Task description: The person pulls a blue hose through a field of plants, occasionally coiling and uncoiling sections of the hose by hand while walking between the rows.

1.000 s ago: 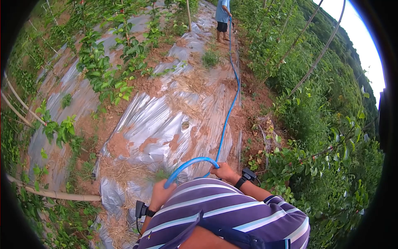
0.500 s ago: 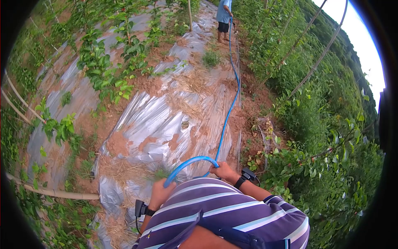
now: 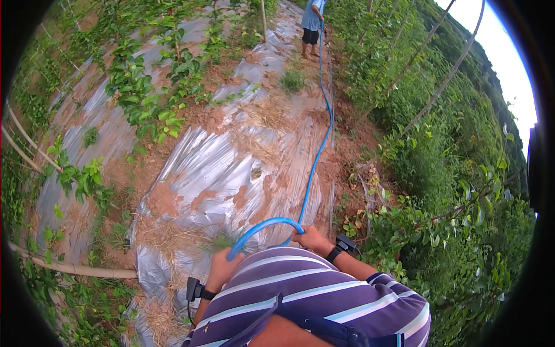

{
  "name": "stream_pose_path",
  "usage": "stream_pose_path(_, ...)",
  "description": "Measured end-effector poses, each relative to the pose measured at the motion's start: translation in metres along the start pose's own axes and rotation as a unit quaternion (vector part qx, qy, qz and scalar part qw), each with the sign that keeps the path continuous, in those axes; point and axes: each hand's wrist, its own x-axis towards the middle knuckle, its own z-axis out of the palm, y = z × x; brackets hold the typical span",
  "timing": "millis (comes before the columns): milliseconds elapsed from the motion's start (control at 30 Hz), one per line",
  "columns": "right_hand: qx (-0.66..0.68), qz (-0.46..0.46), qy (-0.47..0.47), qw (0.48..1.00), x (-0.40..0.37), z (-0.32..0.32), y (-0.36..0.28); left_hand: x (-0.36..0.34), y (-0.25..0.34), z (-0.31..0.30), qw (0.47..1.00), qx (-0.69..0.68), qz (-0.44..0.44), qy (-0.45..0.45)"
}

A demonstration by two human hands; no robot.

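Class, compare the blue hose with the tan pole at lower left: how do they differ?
The hose is bright blue; the pole is tan. The hose arches between the left hand and right hand; the pole looks straighter and touches neither hand. Both are long and slender.

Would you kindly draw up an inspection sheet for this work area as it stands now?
Surface: silvery plastic sheeting, creased, with patches of reddish soil.
Job's things: blue hose, arched between the hands; a blue length also runs ahead toward another person.
Clutter: loose straw scattered on the sheeting.
Hands: left hand and right hand both closed on the hose.
Cables: thin dark cable at the left wrist device; far end not visible.
Surroundings: dense leafy plants to the right; more plants and a pale pole to the left.
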Motion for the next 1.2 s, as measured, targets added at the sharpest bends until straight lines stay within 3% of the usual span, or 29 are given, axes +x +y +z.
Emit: stream_pose_path(1200, -0.004, 0.018, 0.007, 1.0, -0.004, 0.0, 0.005, -0.009, 0.009, -0.001, 1.0, 0.027, 0.007, -0.001)
